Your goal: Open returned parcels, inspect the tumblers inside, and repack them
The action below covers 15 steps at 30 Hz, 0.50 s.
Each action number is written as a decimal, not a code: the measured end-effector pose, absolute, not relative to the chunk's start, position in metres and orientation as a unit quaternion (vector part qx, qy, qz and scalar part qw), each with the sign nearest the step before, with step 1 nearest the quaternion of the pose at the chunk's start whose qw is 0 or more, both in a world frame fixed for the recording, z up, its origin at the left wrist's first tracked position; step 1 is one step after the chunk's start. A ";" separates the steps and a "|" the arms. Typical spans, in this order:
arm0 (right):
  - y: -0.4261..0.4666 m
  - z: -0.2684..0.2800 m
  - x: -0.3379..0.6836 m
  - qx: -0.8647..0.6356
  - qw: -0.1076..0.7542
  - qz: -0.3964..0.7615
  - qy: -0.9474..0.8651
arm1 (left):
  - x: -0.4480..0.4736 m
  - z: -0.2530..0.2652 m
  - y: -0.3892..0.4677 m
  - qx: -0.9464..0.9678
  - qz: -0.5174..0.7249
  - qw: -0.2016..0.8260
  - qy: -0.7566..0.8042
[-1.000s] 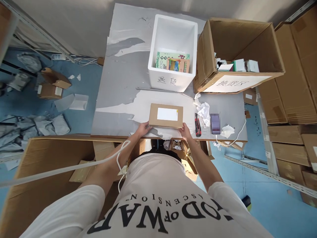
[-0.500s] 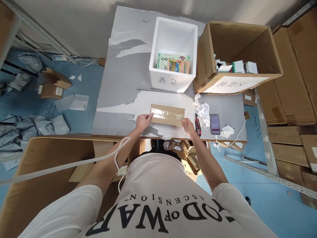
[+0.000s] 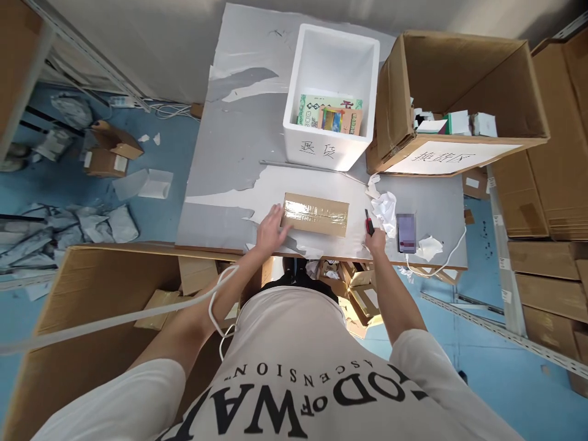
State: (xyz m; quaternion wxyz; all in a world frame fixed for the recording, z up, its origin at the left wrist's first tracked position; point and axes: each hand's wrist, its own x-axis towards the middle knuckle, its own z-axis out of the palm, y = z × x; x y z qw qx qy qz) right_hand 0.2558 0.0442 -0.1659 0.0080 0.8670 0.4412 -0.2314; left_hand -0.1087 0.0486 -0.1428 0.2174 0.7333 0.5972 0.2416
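A taped cardboard box [image 3: 315, 214] lies flat on the worktable, shiny clear tape along its top. At its left end is my left hand [image 3: 272, 231], open, fingers apart, with the fingertips at the box's edge; whether they press on it I cannot tell. To the right of the box my right hand [image 3: 376, 242] is closed around a red and black utility knife [image 3: 369, 224], which points away from me and still rests at table level. Crumpled white paper [image 3: 384, 212] lies just beyond that hand.
Behind the box stand a white foam bin [image 3: 327, 157] holding booklets and a large carton [image 3: 463, 158] with small boxes inside. A phone [image 3: 406, 233] on a white cable lies at right. A thin rod [image 3: 303, 165] lies before the bin. A big open carton [image 3: 114, 275] is at lower left.
My right hand has left the box's right end, moved right and closed on the utility knife. My left hand has loosened its pinch and spread its fingers by the box's left end.
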 end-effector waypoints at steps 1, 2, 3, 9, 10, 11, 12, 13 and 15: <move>0.048 -0.156 0.251 0.851 -0.020 -0.224 0.474 | -0.107 -0.144 0.044 0.784 0.241 0.209 0.533; 0.052 -0.144 0.244 0.824 -0.057 -0.219 0.520 | -0.105 -0.147 0.041 0.826 0.231 0.204 0.472; 0.057 -0.131 0.233 0.782 -0.093 -0.215 0.578 | -0.102 -0.150 0.039 0.857 0.214 0.200 0.425; 0.098 -0.068 0.147 0.463 0.042 -0.221 0.857 | -0.088 -0.171 0.046 0.899 0.157 0.162 0.377; 0.103 -0.065 0.136 0.440 0.073 -0.209 0.870 | -0.088 -0.173 0.047 0.900 0.160 0.158 0.373; 0.106 -0.062 0.129 0.423 0.094 -0.196 0.880 | -0.089 -0.175 0.048 0.901 0.165 0.155 0.371; 0.109 -0.061 0.123 0.410 0.107 -0.185 0.887 | -0.089 -0.176 0.049 0.901 0.171 0.154 0.369; 0.110 -0.060 0.120 0.403 0.116 -0.174 0.891 | -0.089 -0.177 0.049 0.900 0.177 0.153 0.368; 0.109 -0.059 0.116 0.399 0.128 -0.154 0.895 | -0.089 -0.177 0.049 0.898 0.184 0.152 0.370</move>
